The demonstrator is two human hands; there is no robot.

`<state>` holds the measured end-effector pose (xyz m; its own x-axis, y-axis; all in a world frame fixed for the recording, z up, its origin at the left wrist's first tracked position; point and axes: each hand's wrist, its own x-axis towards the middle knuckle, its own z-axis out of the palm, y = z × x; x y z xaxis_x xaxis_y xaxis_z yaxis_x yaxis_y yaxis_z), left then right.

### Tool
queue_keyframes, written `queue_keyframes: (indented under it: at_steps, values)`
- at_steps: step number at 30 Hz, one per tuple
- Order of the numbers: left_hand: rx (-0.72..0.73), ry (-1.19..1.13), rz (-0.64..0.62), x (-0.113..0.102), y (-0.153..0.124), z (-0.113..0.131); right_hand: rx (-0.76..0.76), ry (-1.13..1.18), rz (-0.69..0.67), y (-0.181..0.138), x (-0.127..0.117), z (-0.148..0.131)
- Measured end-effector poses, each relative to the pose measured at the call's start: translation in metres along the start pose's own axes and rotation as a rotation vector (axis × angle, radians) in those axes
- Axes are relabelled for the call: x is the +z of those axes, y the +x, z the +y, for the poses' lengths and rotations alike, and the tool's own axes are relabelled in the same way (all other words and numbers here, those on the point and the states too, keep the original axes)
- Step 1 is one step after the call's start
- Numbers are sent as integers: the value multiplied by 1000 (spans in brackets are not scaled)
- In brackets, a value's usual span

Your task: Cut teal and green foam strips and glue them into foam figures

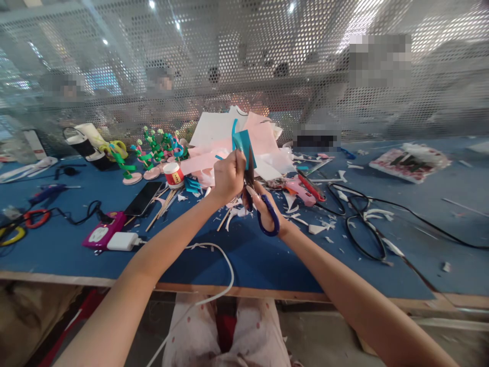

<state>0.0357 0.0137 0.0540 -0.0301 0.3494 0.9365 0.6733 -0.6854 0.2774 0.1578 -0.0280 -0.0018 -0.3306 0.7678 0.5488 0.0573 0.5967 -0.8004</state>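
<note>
My left hand (229, 176) pinches a piece of teal paper (243, 140) and holds it up over the middle of the table. A narrow teal strip curls upward at the sheet's left side. In my right hand (267, 206) is a pair of scissors (269, 224) with dark blue handles, the fingers through the loops. Their blades point up and lie against the right side of the teal paper; whether they are parted is hard to see. Behind both hands lies a pile of pink and white sheets (214, 130). Paper scraps are scattered below and right of my hands.
Left of the pile stand small green paper plants (153, 148) and a red-and-white tub (173, 176). A phone (143, 199) and purple power strip (105, 232) lie nearer me. A pink glue gun (301, 191) and black cable (359, 219) are at right. A perforated metal screen (244, 66) rises behind.
</note>
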Motion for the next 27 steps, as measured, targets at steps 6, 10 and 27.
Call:
queue_keyframes:
  at_steps: [6,10,27]
  values:
    - [16,-7,10,-1,0,2,-23,19,-3,0,0,-3]
    - [23,-27,17,-1,0,3,0,1,18,0,2,-9]
    - [55,-39,21,-1,-1,1,67,-55,49,-1,2,-7]
